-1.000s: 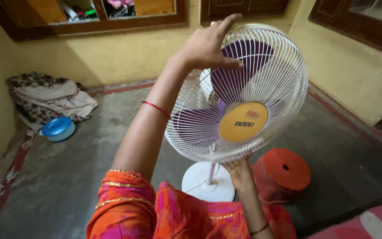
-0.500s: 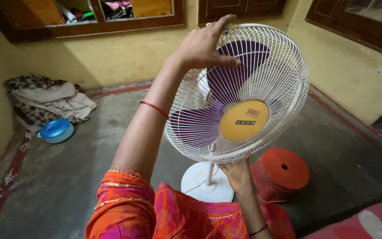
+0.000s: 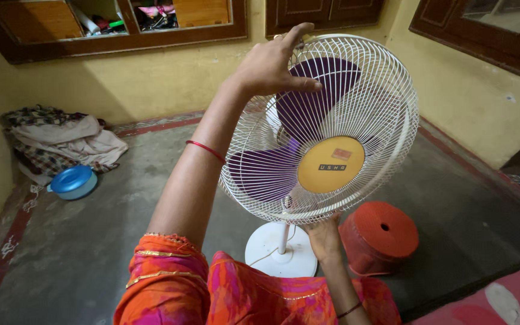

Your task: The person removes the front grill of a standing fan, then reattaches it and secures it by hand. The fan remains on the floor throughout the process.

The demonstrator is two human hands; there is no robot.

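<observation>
A white pedestal fan stands in front of me, with a wire grille, purple blades and a round yellow centre cap. My left hand reaches up and holds the grille's top left rim, thumb across the front wires. A red thread circles that forearm. My right hand grips the grille's bottom rim from below. The fan's thin pole goes down to a round white base on the floor.
An orange round stool sits right of the fan base. A blue lidded container and a heap of clothes lie at the left wall. Yellow walls with dark wooden frames close in behind; a pink mat edges the lower right.
The fan head has shifted slightly and the purple blades have turned a little. Both hands keep the same hold on the grille.
</observation>
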